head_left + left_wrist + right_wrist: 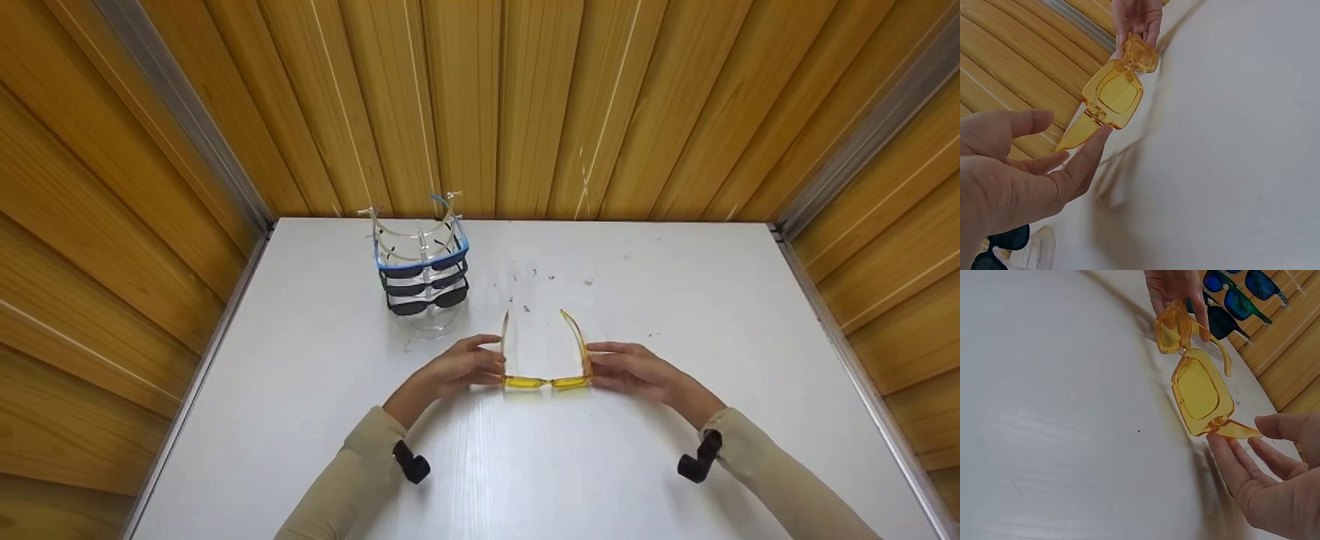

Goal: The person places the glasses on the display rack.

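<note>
A pair of yellow see-through glasses with open temples is held between the two hands, lenses toward the wearer of the camera. My left hand holds the left side, fingertips at the temple and hinge; its thumb looks apart from the frame in the left wrist view. My right hand holds the other side, fingers by the hinge and thumb close to the temple. Both wrist views show the glasses raised, with shadows on the table. The far sides of the temples are partly hidden.
A clear display stand stands left of the hands, bearing blue-framed sunglasses above two dark pairs. Its upper arms are bare. The white table has small dark marks near its middle. Wood-look panels enclose the back and sides.
</note>
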A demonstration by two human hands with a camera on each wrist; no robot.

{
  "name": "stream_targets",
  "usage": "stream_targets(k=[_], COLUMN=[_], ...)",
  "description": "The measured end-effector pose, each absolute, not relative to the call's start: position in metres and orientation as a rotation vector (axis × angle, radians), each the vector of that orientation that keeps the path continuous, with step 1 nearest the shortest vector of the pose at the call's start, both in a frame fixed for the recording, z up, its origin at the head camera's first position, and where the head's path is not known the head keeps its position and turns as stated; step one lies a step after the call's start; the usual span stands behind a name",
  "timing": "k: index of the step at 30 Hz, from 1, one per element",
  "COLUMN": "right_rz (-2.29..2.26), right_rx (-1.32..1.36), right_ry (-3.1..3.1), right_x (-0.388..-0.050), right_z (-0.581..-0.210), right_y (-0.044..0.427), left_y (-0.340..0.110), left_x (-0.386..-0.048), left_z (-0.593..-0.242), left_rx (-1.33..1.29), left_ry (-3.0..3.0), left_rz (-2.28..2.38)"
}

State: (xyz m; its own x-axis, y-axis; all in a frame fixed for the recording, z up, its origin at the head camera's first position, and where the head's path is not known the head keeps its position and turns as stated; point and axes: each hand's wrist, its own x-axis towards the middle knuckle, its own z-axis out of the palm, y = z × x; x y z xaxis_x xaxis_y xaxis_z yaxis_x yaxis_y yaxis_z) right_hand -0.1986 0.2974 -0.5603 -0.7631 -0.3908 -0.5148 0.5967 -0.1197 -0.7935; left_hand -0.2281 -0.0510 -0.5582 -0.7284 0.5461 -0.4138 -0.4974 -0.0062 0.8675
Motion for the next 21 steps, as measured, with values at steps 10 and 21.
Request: stream_targets(k=[10, 21], right_rz=[-1.922, -1.917], right_rx=[0.209, 0.157], right_ry=[1.520, 1.540], right_x=[-0.1972, -0.1940], right_z=[-0.5607, -0.5636], right_y=[0.3007, 0.2984], left_y=[-0.0537, -0.0554], left_x=[-0.2262, -0.2267], left_z=[-0.5653, -0.5680], left_rx=[0.036, 0.012], left_ry=[1.520, 1.546], left_rz=[1.830, 1.808])
